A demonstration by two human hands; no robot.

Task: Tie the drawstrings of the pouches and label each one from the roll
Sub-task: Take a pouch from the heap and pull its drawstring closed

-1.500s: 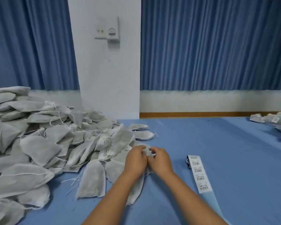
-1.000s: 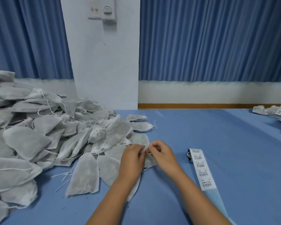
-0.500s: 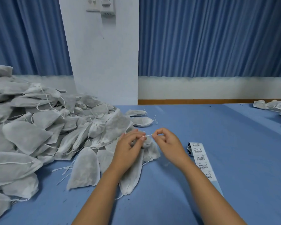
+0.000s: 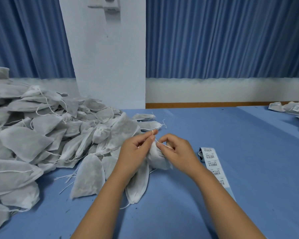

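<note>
A white fabric pouch (image 4: pixel 158 159) lies bunched between my hands on the blue table (image 4: pixel 231 138). My left hand (image 4: pixel 135 152) pinches one end of its thin drawstring (image 4: pixel 156 140), the string looped round the raised fingertip. My right hand (image 4: pixel 175 151) pinches the other end of the drawstring just above the pouch's gathered neck. A roll of barcode labels (image 4: pixel 211 163) lies unrolled toward me, right of my right hand.
A large heap of white pouches (image 4: pixel 41 135) with loose strings covers the table's left side. One flat pouch (image 4: pixel 88 176) lies near my left forearm. Several labelled pouches (image 4: pixel 292 108) sit at the far right edge. A white pillar and blue curtains stand behind.
My hands drew the drawstring apart, then came closer again. The left hand now lifts the string up around its fingertip while the right hand holds near the pouch's neck.
</note>
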